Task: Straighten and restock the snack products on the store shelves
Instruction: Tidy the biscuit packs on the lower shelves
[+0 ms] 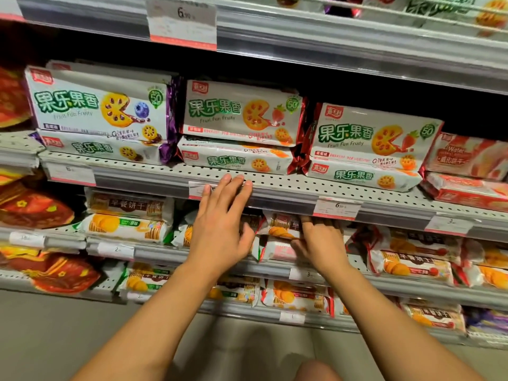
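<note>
We see the shelf with cookie packs on top. Our left hand is spread flat at 12 o'clock. Our right hand, at 3 o'clock, pinches a biscuit pack underneath.

White "Fruit Fun Fruity" biscuit packs stand stacked in three piles along a perforated shelf; beneath it, orange-printed breakfast biscuit packs lie jumbled, several tilted, some overlapping.
</note>
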A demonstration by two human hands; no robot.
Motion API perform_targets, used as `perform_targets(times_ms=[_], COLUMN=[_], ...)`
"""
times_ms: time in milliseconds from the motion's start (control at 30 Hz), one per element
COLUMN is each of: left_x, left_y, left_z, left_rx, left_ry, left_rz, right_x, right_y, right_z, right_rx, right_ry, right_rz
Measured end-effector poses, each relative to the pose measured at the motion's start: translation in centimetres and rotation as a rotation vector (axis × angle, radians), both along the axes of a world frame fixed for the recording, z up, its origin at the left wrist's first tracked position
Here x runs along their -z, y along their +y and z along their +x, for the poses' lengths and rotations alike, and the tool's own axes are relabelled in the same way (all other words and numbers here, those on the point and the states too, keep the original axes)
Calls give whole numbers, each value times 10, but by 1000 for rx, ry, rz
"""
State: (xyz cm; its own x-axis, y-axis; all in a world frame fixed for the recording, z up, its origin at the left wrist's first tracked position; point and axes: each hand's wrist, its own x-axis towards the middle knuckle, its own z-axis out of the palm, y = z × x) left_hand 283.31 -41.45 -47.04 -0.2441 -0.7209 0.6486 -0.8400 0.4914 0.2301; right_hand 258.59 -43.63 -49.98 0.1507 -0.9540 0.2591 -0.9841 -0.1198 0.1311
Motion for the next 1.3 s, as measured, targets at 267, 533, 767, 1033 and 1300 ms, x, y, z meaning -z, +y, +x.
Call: perform_targets(times_ms=[267, 533, 767, 1033, 1300], left_x=[3, 117, 135, 130, 138], left_y=[44, 46, 51, 58, 68], left_z=[19, 46, 77, 118, 144], left_rx=[-68, -104, -15, -211, -270], left_ry=[724, 1629, 1947, 2050, 2140], left_rz=[-20, 622, 593, 327, 333], right_x=[22, 53, 85, 47, 21], right_y=[20, 8, 26, -10, -89], right_z=[77, 135, 193, 233, 322], right_rx=[-296, -404, -571, -656, -451], right_ry=[-162, -304, -360, -471, -146], right_rz=[-153, -117, -39, -10, 8])
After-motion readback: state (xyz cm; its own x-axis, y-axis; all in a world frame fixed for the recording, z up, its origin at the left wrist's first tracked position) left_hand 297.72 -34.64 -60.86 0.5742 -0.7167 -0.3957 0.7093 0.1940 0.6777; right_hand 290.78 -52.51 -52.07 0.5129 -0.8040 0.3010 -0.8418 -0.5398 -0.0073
